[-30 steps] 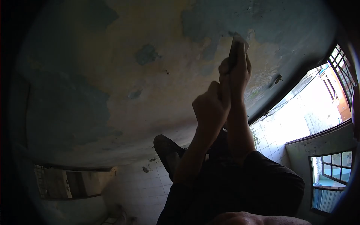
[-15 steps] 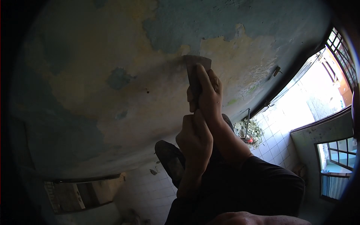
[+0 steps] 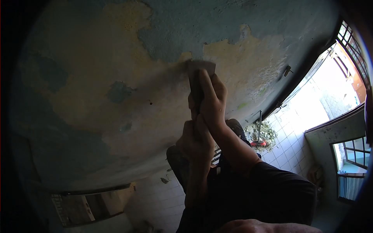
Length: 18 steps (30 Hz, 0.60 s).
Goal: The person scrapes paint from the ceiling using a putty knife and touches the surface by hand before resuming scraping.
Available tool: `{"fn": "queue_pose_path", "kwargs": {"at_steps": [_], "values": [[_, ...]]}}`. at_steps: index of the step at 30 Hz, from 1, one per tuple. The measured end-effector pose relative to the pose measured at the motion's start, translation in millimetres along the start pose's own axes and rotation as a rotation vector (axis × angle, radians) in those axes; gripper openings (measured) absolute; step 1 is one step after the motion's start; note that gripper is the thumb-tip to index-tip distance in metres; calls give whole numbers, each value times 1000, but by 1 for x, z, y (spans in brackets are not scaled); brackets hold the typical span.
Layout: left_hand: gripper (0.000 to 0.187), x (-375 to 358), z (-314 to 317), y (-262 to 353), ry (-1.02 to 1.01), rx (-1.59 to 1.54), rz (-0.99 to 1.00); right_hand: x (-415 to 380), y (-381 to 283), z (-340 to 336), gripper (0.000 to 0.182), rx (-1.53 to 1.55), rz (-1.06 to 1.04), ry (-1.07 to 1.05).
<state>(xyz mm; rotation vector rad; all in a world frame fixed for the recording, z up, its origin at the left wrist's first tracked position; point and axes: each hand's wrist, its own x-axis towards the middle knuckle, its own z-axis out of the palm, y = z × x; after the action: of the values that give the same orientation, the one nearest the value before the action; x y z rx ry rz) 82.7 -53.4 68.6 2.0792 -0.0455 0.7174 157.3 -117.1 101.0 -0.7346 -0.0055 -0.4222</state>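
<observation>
My right hand (image 3: 213, 103) grips a scraper (image 3: 196, 83) with a broad, flat blade, its index finger stretched along the blade. Just below it, my left hand (image 3: 196, 139) is closed around the lower end of the tool; the handle is mostly hidden by both hands. The blade's wide edge lies at or very near the wall (image 3: 163, 93), beside the lower border of a blue-green paint patch (image 3: 175, 35). Around the blade the surface is bare and yellowish. Whether the edge presses on the wall cannot be made out.
A red-headed broom (image 3: 258, 143) stands by a heap of paint flakes (image 3: 270, 132) on the white tiled floor (image 3: 285, 151). A bright doorway (image 3: 322, 89) opens at right, with a window (image 3: 351, 167) below it. A metal fitting (image 3: 287, 70) sticks out from the wall.
My view has shifted slightly, and more of the broom and floor heap shows. Both hands keep their hold on the scraper, which stays near the same paint border.
</observation>
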Motion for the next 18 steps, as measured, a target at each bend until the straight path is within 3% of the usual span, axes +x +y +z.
{"fn": "queue_pose_path", "kwargs": {"at_steps": [8,15,18], "values": [[27,24,17,42,1,-65,140,28,-50,17,32,-79,-60,48],[29,-25,40,5,-52,-85,-7,8,-27,-31,33,-170,89,-29],[31,-27,46,6,-94,-123,-29,13,-28,-39,33,-190,53,-8]]}}
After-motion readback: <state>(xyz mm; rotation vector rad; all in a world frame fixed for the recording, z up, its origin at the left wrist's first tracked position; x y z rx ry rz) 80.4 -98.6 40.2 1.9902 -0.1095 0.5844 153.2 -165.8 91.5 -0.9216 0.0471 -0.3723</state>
